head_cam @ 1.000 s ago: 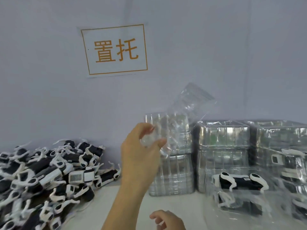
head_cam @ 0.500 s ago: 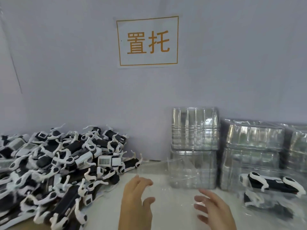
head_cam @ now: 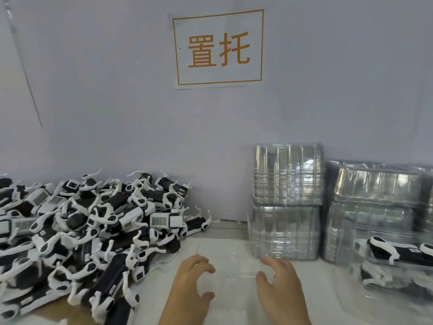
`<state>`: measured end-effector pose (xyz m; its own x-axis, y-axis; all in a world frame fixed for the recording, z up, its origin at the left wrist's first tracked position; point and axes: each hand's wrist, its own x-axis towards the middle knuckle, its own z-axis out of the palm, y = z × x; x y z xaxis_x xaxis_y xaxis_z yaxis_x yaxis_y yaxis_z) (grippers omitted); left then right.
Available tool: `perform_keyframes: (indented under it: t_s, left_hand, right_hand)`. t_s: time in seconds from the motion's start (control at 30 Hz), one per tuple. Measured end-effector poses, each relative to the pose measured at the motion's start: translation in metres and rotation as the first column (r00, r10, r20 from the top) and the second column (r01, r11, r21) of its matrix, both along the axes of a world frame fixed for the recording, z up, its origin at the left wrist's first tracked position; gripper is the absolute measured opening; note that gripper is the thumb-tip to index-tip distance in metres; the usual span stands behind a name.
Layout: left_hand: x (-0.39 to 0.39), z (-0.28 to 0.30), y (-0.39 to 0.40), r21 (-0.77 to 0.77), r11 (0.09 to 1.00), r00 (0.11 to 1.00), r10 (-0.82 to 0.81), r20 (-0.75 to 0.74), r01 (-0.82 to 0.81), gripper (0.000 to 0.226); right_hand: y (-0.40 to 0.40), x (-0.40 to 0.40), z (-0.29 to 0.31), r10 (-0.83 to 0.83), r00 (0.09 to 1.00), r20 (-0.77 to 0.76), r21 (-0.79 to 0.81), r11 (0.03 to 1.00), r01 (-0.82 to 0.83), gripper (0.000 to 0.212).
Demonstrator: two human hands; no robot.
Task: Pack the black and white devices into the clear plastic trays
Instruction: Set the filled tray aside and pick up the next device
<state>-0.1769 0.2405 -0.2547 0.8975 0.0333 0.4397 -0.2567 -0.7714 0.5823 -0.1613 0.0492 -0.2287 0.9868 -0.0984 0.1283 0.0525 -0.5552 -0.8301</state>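
A single clear plastic tray (head_cam: 234, 261) lies flat on the white table in front of me, hard to make out against the surface. My left hand (head_cam: 191, 285) grips its left side with curled fingers and thumb. My right hand (head_cam: 280, 286) holds its right side the same way. A big heap of black and white devices (head_cam: 82, 231) fills the table on the left, close to my left hand. At the right edge a clear tray (head_cam: 351, 275) holds a black and white device (head_cam: 386, 252).
Stacks of empty clear trays (head_cam: 287, 202) stand against the wall just beyond my right hand, with more stacks (head_cam: 375, 207) to their right. A sign with orange characters (head_cam: 219, 49) hangs on the grey wall.
My left hand took one clear tray off the stack and brought it down to the table. Both hands now sit on the tray's sides. My view has swung to the left.
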Motion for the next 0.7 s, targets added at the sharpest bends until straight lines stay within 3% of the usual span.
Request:
perform_keyframes:
  t_s: [0.07,0.17,0.23,0.33,0.47,0.57,0.7]
  left_hand:
    - [0.0,-0.001,-0.002,-0.112,0.994,1.0,0.017,-0.004,-0.017,0.021]
    - [-0.001,0.0,-0.006,-0.345,0.92,0.982,0.185,-0.031,-0.185,0.015]
    - [-0.002,0.004,-0.006,-0.422,0.823,0.925,0.329,-0.192,-0.38,0.033]
    - [0.0,0.004,0.002,-0.519,0.674,0.845,0.343,-0.411,-0.526,0.061]
    - [0.003,0.001,0.007,-0.595,0.633,0.867,0.315,-0.387,-0.495,0.086]
    - [0.005,0.002,0.004,-0.633,0.601,0.873,0.325,-0.365,-0.488,0.077]
    - [0.003,0.005,0.005,-0.724,0.569,0.913,0.342,-0.223,-0.39,0.069]
  right_hand:
    - [0.001,0.001,-0.01,-0.021,0.997,0.069,0.039,0.999,0.018,0.019]
    - [-0.003,0.001,-0.015,0.021,0.983,0.18,0.042,0.999,-0.029,0.022]
    - [-0.004,-0.001,-0.014,0.073,0.97,0.231,0.026,0.996,-0.081,0.025]
    - [-0.004,-0.002,-0.019,0.196,0.935,0.297,0.078,0.971,-0.228,0.032]
    - [-0.001,-0.003,-0.026,0.349,0.911,0.218,0.137,0.914,-0.382,0.046]
    - [0.001,-0.002,-0.03,0.353,0.911,0.212,0.158,0.908,-0.389,0.047]
    - [0.002,0.002,-0.031,0.226,0.937,0.266,0.205,0.936,-0.284,0.047]
